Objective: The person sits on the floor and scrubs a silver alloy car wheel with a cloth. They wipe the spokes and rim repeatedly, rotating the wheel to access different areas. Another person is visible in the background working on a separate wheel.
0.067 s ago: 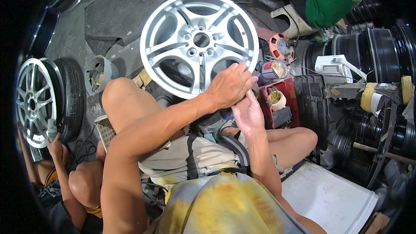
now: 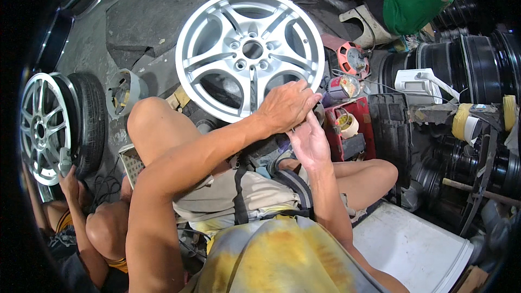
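Note:
My left hand (image 2: 282, 107) is closed, back upward, over the fingers of my right hand (image 2: 310, 142). The right palm is turned up and its fingers are mostly hidden under the left. Whatever is pinched between the two hands cannot be made out. Both hands meet over the near right edge of a silver alloy wheel (image 2: 210, 59). That wheel lies face up in front of my knees, with curved spokes and an open centre hole.
A red tray (image 2: 368, 130) with tape rolls, a purple-labelled can (image 2: 342, 88) and a red round tool (image 2: 353, 58) sit right. A white lid (image 2: 412, 241) lies lower right. Leftward are a grey bucket (image 2: 112, 109), another wheel (image 2: 44, 130) and a co-worker's hand (image 2: 68, 180). Someone in green sits beyond.
My right hand has shifted slightly left beneath my left hand. The fingers of both hands have moved a little. The wheel has stayed in place.

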{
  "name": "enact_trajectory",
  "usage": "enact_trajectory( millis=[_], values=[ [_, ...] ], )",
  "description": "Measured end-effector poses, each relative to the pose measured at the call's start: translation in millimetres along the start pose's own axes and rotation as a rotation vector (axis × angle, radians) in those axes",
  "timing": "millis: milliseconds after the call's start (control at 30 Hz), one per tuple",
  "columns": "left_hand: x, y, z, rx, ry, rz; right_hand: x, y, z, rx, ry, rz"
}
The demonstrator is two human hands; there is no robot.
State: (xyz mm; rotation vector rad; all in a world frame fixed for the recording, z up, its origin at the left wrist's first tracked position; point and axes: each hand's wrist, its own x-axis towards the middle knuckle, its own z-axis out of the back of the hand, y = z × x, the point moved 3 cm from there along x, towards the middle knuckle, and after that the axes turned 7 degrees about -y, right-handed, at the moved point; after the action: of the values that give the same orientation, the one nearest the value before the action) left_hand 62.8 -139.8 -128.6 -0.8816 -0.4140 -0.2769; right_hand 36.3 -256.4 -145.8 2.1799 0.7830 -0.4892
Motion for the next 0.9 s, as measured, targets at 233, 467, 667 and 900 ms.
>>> enact_trajectory(
  millis=[233,467,667,900],
  values=[
    [3.4,48.1,1.0,0.161,0.148,0.091,2.5,33.7,36.4,-0.425,-0.097,0.192],
    [55.3,47.5,79.2,-0.222,-0.191,0.537,48.0,76.8,76.8,-0.358,-0.223,0.260],
    [66.5,30.0,114.3,-0.196,-0.243,0.391,68.7,77.6,76.9,-1.399,-0.200,1.020],
    [67.2,21.1,155.0,-0.182,-0.335,0.353,76.5,49.3,75.3,-2.045,-0.071,1.273]
  ],
)
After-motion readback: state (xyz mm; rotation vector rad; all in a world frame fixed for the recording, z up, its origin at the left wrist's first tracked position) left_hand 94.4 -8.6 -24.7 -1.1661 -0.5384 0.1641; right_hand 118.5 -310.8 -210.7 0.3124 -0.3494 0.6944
